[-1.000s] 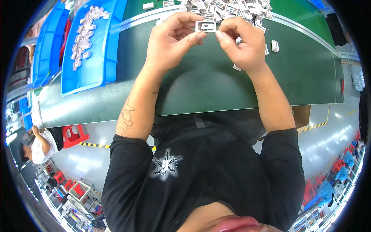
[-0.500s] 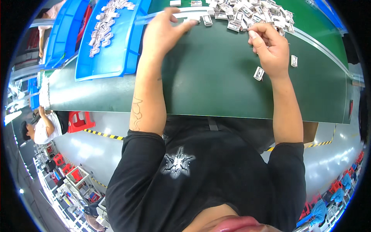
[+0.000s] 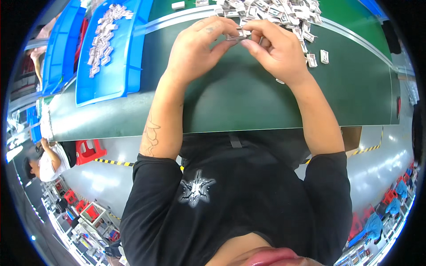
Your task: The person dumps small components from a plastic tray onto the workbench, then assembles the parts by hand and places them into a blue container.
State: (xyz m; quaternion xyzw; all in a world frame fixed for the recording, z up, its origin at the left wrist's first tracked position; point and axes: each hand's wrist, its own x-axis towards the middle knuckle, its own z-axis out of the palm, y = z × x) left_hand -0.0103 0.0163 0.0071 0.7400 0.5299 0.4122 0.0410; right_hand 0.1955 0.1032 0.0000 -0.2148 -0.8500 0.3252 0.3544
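Low in the frame a black T-shirt with a pale star-shaped print [image 3: 195, 191] fills the foreground, and both bare forearms rise from it over the dark green surface [image 3: 239, 99]. In the upper middle the left hand [image 3: 195, 51] and the right hand [image 3: 276, 51] meet, fingertips of both pinched together on one small grey rectangular metal part [image 3: 236, 34] held just above the surface. Just behind them at the top edge lies a heap of similar small grey metal parts [image 3: 275, 11], and at the upper left a blue plastic tray [image 3: 116, 66] holds more such pieces.
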